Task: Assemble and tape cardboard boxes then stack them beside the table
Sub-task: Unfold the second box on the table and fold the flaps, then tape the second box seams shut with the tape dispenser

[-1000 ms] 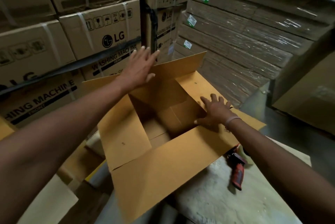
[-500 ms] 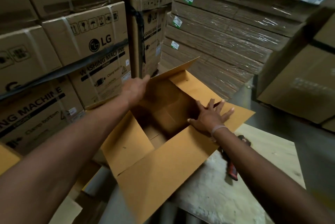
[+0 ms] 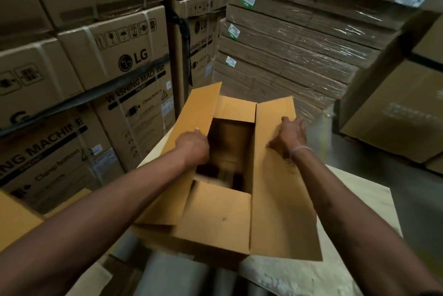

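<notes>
A tan cardboard box [image 3: 215, 214] stands open-topped on the pale table [image 3: 359, 209]. Its near and far short flaps are folded inward. The left long flap [image 3: 196, 108] stands tilted up, and my left hand [image 3: 193, 145] grips its inner edge, fingers curled down into the box. The right long flap [image 3: 275, 195] slopes outward over the table. My right hand [image 3: 288, 136] rests flat on its far part, fingers stretched toward the flap's far edge. The box's dark inside shows between my hands.
Strapped LG washing machine cartons [image 3: 115, 55] are stacked high at the left. Shrink-wrapped bundles of flat cardboard [image 3: 299, 39] fill the back. Large brown boxes [image 3: 393, 113] stand at the right. A loose tan cardboard sheet [image 3: 14, 219] lies low at the left.
The box has turned so its long side runs away from me. My left hand dropped from the far flap onto the left long flap; my right hand moved out onto the right long flap.
</notes>
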`<act>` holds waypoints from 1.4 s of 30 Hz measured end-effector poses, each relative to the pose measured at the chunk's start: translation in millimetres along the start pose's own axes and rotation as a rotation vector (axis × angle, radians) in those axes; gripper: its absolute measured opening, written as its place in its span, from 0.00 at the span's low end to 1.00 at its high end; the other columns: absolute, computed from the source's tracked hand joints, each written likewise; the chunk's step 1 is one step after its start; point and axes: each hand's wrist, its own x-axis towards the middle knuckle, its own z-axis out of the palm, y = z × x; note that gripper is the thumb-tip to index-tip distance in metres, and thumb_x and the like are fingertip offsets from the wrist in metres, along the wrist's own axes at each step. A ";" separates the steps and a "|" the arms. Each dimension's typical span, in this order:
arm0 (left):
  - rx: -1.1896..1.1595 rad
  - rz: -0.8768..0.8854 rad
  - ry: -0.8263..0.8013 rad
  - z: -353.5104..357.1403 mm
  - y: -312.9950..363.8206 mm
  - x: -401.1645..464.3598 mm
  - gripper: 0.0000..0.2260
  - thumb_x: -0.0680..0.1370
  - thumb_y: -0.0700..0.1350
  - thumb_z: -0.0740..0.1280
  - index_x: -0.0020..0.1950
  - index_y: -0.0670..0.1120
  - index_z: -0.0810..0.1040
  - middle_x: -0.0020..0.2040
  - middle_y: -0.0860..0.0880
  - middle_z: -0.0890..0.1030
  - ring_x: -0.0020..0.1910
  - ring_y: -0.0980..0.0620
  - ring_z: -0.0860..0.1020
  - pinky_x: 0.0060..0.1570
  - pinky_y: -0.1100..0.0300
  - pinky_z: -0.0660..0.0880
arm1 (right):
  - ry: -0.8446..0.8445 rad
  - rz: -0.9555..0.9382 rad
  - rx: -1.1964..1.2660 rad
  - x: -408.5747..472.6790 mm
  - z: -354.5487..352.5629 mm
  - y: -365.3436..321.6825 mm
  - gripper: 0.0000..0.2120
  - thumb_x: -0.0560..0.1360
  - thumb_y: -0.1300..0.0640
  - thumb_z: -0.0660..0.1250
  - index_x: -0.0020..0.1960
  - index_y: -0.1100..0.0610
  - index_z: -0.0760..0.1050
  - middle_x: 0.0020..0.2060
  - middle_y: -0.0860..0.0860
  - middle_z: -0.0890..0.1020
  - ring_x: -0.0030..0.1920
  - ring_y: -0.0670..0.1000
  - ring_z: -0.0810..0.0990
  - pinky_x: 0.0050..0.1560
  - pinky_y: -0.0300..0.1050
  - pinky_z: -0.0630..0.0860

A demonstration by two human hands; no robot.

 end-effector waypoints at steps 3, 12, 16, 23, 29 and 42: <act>0.111 0.094 -0.038 4.7 -5.4 -0.5 0.39 0.77 0.77 0.53 0.71 0.48 0.74 0.54 0.46 0.79 0.52 0.46 0.78 0.43 0.54 0.72 | 0.136 -0.104 0.050 8.6 -19.8 -12.2 0.23 0.80 0.64 0.67 0.73 0.60 0.67 0.69 0.63 0.70 0.66 0.66 0.74 0.62 0.58 0.75; -0.190 0.184 -0.078 52.6 -58.7 8.8 0.32 0.80 0.72 0.54 0.81 0.71 0.45 0.81 0.45 0.27 0.77 0.35 0.25 0.69 0.20 0.35 | -0.357 -0.489 0.256 -16.8 8.0 -72.4 0.29 0.86 0.44 0.58 0.83 0.53 0.60 0.80 0.54 0.66 0.79 0.58 0.65 0.79 0.56 0.61; -0.413 0.101 -0.040 65.7 -53.5 2.2 0.31 0.81 0.71 0.54 0.81 0.72 0.44 0.83 0.48 0.29 0.80 0.37 0.30 0.75 0.27 0.50 | -0.389 -0.463 -0.118 -27.8 82.6 -54.3 0.35 0.80 0.27 0.51 0.83 0.34 0.48 0.85 0.44 0.41 0.83 0.62 0.36 0.72 0.80 0.34; -0.496 -0.046 -0.093 68.9 -21.2 -10.8 0.29 0.82 0.69 0.55 0.80 0.74 0.45 0.82 0.50 0.29 0.80 0.30 0.49 0.72 0.33 0.62 | -0.295 -0.604 -0.193 -22.2 91.7 -25.1 0.36 0.78 0.26 0.55 0.83 0.33 0.50 0.84 0.42 0.40 0.83 0.58 0.35 0.74 0.79 0.43; -0.372 -0.156 -0.121 71.2 30.9 -36.8 0.33 0.82 0.70 0.52 0.83 0.66 0.42 0.82 0.39 0.32 0.79 0.27 0.43 0.76 0.33 0.52 | -0.277 -0.772 -0.172 -1.4 85.3 1.2 0.36 0.75 0.24 0.59 0.80 0.30 0.56 0.84 0.39 0.46 0.84 0.54 0.41 0.77 0.75 0.47; -0.114 0.444 0.164 77.5 17.0 31.6 0.32 0.81 0.74 0.39 0.81 0.67 0.35 0.84 0.50 0.37 0.83 0.46 0.37 0.79 0.35 0.36 | -0.077 -0.268 0.530 20.9 75.8 58.3 0.30 0.79 0.36 0.64 0.75 0.52 0.74 0.75 0.56 0.66 0.75 0.59 0.67 0.78 0.60 0.64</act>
